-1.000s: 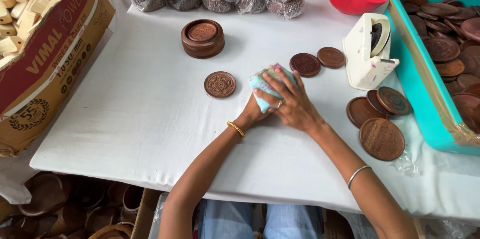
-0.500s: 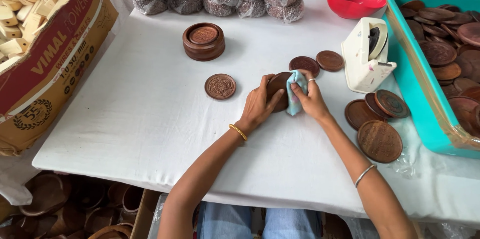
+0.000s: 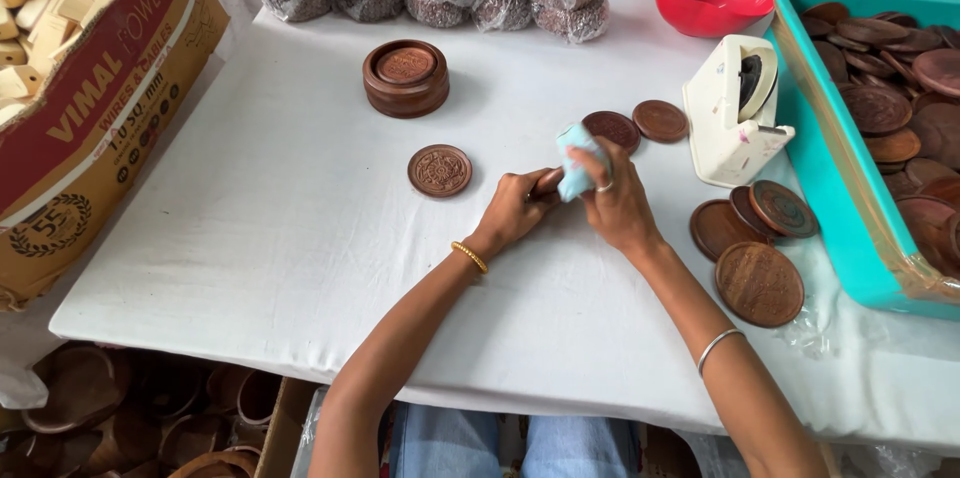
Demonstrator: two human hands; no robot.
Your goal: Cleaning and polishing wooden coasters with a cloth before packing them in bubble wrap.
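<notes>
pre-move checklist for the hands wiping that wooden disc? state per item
1. Left hand grips the brown disc: ok, though the disc is mostly hidden.
2. Right hand presses the light blue cloth on the disc: ok.
3. Wiped face clean: cannot tell, covered.
4. Bare white tablecloth around the hands: ok.
5. Carved coaster lies apart from the left hand: ok.
6. Tape dispenser out of the right hand's way: ok.

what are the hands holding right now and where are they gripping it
The right hand bunches a light blue cloth; the left hand pinches a brown disc at its edge.
</notes>
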